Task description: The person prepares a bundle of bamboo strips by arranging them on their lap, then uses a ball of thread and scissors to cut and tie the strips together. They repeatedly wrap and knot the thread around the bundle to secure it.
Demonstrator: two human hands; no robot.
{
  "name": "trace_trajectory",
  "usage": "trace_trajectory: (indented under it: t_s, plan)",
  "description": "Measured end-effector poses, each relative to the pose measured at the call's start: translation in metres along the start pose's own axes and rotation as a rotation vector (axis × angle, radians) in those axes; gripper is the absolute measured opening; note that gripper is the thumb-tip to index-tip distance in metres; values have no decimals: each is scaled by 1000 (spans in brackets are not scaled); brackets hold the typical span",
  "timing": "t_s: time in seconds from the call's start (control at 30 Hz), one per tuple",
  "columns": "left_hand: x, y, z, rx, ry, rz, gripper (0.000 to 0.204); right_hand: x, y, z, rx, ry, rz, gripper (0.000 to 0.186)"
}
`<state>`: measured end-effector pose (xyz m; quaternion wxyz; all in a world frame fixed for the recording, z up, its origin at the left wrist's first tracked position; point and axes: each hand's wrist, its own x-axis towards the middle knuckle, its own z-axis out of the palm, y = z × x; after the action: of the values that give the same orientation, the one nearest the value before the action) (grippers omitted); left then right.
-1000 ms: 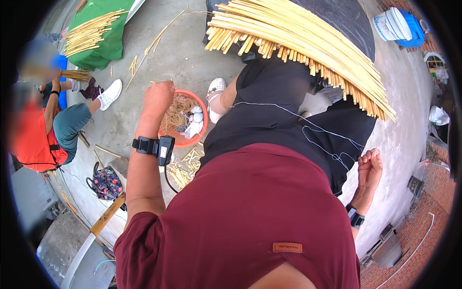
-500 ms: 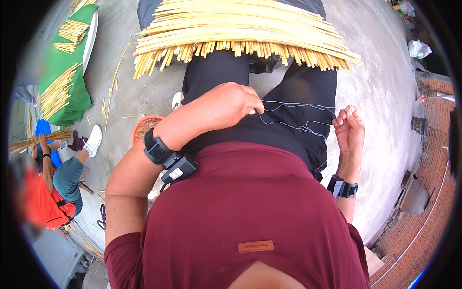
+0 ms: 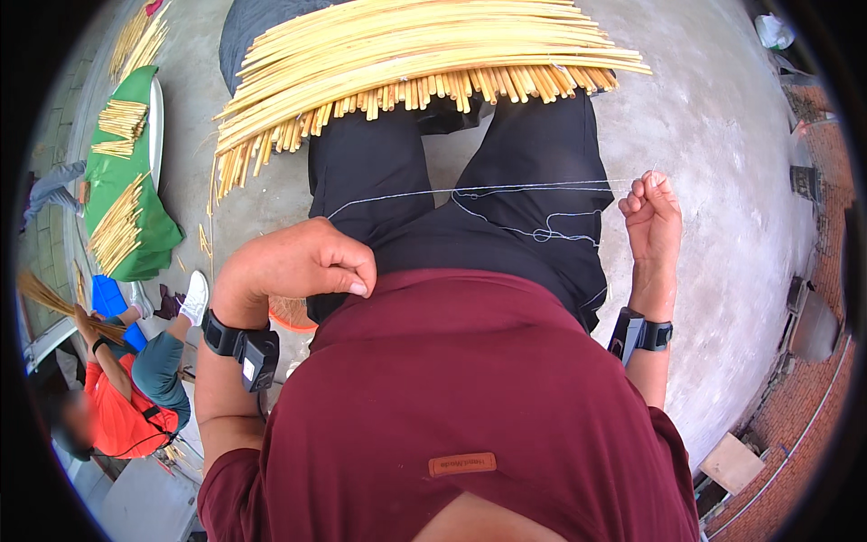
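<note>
A pale thread (image 3: 406, 192) stretches across my black trousers between my two hands. My left hand (image 3: 312, 262) is closed with thumb and forefinger together at the left of my waist; the thread meets the back of it, and its end in the fingers is hidden. Raised at the right of my lap, my right hand (image 3: 652, 212) is curled closed on the other end. A slack, looped part of the thread hangs below the taut line near my right thigh. Across my knees lies a wide layer of yellow straw-like stalks (image 3: 424, 45), with thread ties at its cut edge.
An orange basket (image 3: 293, 313) shows partly behind my left hand. At the left, a green cloth (image 3: 158, 226) carries stalk bundles. A seated person in an orange top (image 3: 122, 397) holds a bunch of stalks there. A brick wall (image 3: 817, 298) runs along the right.
My left hand has moved left and toward my body, drawing the thread out longer and straighter. My right hand stays almost in place. The view has shifted slightly.
</note>
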<state>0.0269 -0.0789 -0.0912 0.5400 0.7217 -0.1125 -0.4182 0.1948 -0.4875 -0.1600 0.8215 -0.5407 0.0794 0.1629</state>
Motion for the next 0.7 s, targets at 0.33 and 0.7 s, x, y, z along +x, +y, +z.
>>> trace_trajectory:
  t_s: [0.33,0.7]
  plan:
    - [45,-22,19,-358,501,-100,59,14,-1,-18,31,-70,-3,8]
    - [-70,-27,-23,-212,780,-80,17,13,11,-46,84,-65,-56,8]
